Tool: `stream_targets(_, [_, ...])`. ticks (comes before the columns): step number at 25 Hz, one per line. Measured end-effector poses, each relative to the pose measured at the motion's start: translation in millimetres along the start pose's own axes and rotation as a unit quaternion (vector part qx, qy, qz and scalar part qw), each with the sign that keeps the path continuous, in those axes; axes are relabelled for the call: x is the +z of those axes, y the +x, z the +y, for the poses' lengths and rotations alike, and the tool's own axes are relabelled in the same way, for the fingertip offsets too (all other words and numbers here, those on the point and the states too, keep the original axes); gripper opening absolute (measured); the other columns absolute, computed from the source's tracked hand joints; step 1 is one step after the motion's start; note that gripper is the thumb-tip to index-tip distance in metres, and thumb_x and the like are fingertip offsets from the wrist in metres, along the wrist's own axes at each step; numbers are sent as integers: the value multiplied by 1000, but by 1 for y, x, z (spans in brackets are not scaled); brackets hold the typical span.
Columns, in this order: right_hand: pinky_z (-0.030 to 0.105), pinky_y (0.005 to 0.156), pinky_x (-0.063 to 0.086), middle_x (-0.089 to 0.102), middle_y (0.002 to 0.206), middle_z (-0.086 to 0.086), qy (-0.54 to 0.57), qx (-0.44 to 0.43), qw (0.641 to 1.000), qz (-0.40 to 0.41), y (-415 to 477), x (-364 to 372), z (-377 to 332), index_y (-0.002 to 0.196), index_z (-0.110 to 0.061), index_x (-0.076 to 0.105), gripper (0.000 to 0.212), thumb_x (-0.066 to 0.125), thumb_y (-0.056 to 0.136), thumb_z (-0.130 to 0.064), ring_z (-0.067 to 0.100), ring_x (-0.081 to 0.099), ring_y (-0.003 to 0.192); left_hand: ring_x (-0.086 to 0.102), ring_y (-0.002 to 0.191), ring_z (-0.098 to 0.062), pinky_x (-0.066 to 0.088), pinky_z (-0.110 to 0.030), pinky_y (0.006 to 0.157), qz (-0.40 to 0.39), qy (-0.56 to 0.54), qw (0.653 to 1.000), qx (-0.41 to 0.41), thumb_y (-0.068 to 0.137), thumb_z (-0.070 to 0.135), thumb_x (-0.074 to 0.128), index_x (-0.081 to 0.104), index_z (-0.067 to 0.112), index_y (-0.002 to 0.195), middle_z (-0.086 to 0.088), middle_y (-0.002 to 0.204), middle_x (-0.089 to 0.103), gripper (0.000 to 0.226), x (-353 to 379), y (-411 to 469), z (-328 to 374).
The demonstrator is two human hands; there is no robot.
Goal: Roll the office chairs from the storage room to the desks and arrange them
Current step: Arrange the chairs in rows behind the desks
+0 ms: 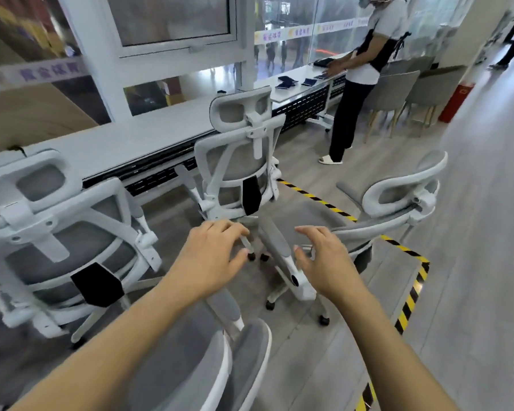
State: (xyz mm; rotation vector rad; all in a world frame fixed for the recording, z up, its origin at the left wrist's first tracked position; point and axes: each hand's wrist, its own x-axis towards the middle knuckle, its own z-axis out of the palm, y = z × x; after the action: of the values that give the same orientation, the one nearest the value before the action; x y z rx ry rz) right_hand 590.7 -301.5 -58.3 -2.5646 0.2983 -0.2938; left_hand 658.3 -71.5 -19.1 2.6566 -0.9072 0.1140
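- Left hand (211,253) and right hand (324,259): both open, fingers spread, gripping nothing; poised over the grey padded armrest (276,241) between them, probably to steer.
- Grey mesh white-framed office chair (238,173) already parked, back outward, at the long white table (125,143) edge; another turned sideways on the grey plank floor (472,262).

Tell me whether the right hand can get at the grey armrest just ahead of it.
Probably yes. The right hand hovers open beside the grey armrest of the tilted chair, with nothing showing between them. The left hand is off to the other side, out of the way.
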Motion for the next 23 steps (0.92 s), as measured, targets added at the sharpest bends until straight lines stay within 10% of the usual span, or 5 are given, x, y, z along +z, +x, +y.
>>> stream_targets(23, [38, 95, 48, 55, 126, -8, 122, -132, 974, -139, 393, -3, 91, 133, -31, 55, 36, 57, 96, -33, 16, 51, 117, 45, 121, -16, 36, -33, 101, 85, 5, 966, -243, 95, 36, 49, 52, 31, 128, 11, 129, 53, 34, 73, 300, 12])
